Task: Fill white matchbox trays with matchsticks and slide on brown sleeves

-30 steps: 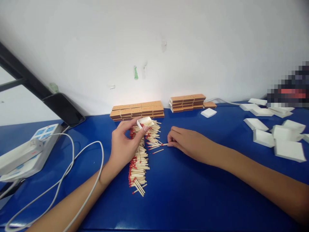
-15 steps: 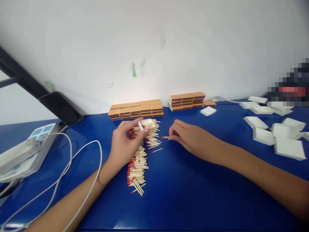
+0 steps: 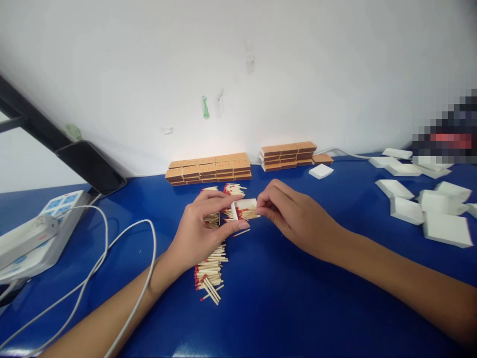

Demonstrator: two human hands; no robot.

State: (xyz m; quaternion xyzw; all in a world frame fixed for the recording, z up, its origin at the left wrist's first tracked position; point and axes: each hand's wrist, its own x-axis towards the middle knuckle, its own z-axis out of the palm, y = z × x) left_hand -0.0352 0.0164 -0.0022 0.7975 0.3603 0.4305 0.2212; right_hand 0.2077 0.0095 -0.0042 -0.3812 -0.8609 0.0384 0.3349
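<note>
My left hand [image 3: 203, 219] grips a small white matchbox tray [image 3: 246, 203] between thumb and fingers, above the pile of matches. Several red-tipped matches [image 3: 246, 214] lie in the tray. At the tray's right end, my right hand [image 3: 285, 206] is closed in a pinch; a match is between its fingertips, mostly hidden by them and the tray. Beneath and in front of my left hand spreads a long pile of loose matches [image 3: 209, 268], heads mostly to the left. One single match [image 3: 241, 232] lies apart, just below the tray.
Orange matchboxes are stacked in two groups along the wall, a left stack [image 3: 208, 169] and a right stack [image 3: 286, 155]. White trays [image 3: 447, 226] lie scattered at the right, with one lone tray [image 3: 321, 171] nearer. On the left are a power strip [image 3: 67, 209], white cables [image 3: 106, 233] and a phone [image 3: 93, 166].
My left hand has brought the tray right and nearer to me. My right hand has moved slightly left, so its match now meets the tray's right end.
</note>
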